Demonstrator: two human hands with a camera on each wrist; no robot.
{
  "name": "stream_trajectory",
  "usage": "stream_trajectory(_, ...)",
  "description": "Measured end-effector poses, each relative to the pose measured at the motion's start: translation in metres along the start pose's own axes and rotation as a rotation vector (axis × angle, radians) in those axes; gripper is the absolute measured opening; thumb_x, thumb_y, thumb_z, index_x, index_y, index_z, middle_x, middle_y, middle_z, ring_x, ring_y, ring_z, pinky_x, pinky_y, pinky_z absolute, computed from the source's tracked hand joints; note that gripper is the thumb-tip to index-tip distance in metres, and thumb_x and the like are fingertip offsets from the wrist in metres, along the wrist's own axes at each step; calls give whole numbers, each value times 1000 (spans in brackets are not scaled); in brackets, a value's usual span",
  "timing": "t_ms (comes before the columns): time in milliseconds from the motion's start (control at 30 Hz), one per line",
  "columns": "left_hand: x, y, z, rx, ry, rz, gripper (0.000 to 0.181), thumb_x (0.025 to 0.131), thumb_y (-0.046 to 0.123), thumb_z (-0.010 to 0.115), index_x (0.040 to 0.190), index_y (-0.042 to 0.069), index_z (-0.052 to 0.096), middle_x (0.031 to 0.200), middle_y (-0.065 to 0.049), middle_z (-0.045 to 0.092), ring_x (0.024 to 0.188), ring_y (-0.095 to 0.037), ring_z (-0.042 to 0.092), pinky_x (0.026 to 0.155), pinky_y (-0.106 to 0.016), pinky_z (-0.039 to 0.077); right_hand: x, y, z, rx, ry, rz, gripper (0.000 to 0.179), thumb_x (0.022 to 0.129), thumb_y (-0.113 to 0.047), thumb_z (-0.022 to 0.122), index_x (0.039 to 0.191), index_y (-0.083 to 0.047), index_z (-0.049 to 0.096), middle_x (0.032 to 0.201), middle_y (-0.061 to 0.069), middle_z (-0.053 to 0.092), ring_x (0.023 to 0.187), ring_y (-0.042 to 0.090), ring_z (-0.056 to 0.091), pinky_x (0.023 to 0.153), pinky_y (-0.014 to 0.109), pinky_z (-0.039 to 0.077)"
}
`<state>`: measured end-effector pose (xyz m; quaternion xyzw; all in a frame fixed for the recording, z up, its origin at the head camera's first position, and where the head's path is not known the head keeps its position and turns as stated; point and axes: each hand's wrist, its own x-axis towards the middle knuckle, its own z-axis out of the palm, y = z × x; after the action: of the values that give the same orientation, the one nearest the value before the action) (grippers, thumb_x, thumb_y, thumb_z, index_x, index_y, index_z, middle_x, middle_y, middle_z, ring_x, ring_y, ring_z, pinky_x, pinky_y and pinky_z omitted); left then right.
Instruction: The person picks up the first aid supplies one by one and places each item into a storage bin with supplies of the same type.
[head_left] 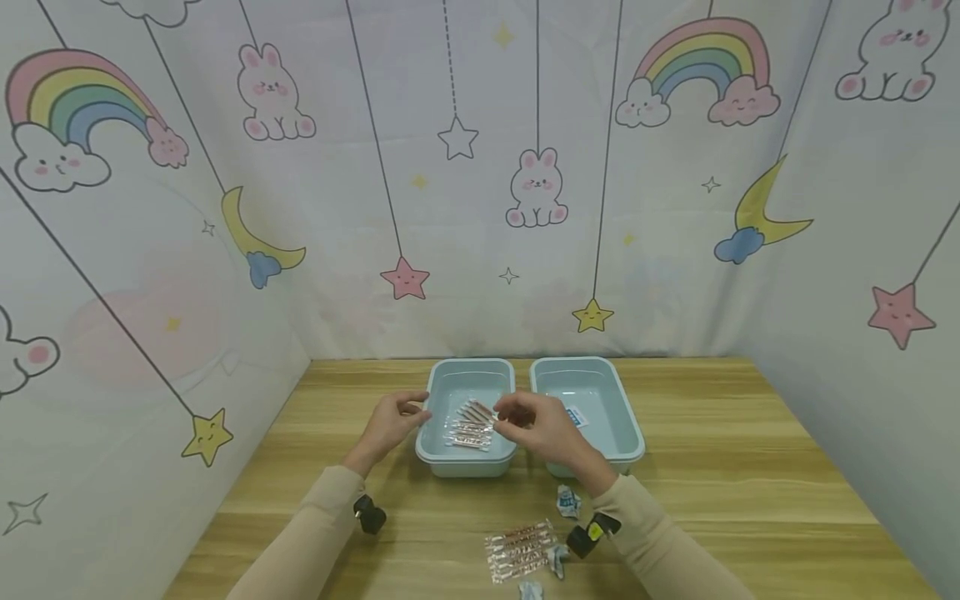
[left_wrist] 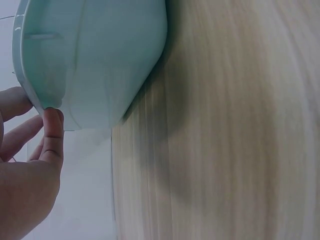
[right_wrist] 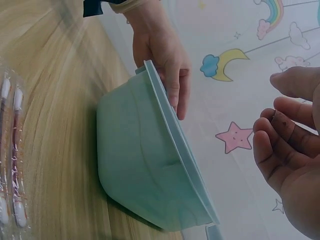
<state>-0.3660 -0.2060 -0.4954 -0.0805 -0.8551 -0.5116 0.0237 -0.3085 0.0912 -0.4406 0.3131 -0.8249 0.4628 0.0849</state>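
Note:
In the head view, sealed cotton swabs with brown sticks lie fanned out in the left pale-blue basin. My left hand is at this basin's left rim, its fingertips at the edge; the left wrist view shows the thumb and fingers close against the rim. Over the basin's right rim, beside the swabs, hovers my right hand. Its fingers are loosely bent in the right wrist view, with nothing visible between them. A joined strip of wrapped swabs lies on the table nearer me.
To the right stands a second pale-blue basin with a small white-and-blue packet inside. Crumpled white-and-blue wrappers lie on the wooden table near the swab strip. Patterned curtain walls enclose the table.

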Motion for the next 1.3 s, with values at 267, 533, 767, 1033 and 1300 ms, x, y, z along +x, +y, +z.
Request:
stream_trajectory(267, 2, -1, 0, 0, -4, -12, 42, 87, 11, 73, 127, 1, 62, 112, -17, 70, 95, -24, 67, 78, -36, 57, -7, 1, -1, 7, -1, -18, 20, 89, -24, 72, 107, -16, 69, 94, -4, 69, 80, 6, 63, 71, 24, 55)
stream_trajectory(533, 1, -1, 1, -2, -10, -12, 43, 87, 12, 73, 127, 0, 62, 114, -17, 69, 95, -23, 67, 78, -35, 57, -17, 3, -2, 15, -24, -7, 21, 89, -23, 71, 108, -13, 69, 94, -1, 69, 79, 7, 64, 71, 24, 56)
stream_trajectory(767, -1, 1, 2, 1, 12, -21, 42, 87, 11, 73, 126, 1, 63, 115, -18, 68, 95, -25, 67, 79, -36, 57, -25, 3, -3, 13, -39, -5, 24, 89, -21, 72, 110, -8, 68, 94, 0, 69, 79, 7, 64, 71, 25, 55)
stream_trajectory(1033, 0, 1, 1, 6, 8, -20, 41, 87, 11, 73, 126, 1, 63, 114, -18, 69, 95, -25, 67, 78, -35, 57, -31, 8, -2, 30, -36, -6, 23, 88, -21, 73, 109, -13, 69, 93, 0, 70, 79, 8, 65, 71, 25, 56)
stream_trajectory(1300, -1, 2, 1, 1, 2, -12, 43, 87, 11, 73, 127, 1, 62, 118, -17, 68, 96, -25, 67, 79, -37, 57, -38, 10, -2, 16, -57, 13, 22, 87, -20, 74, 108, -15, 69, 92, -5, 68, 79, 5, 63, 70, 25, 56)
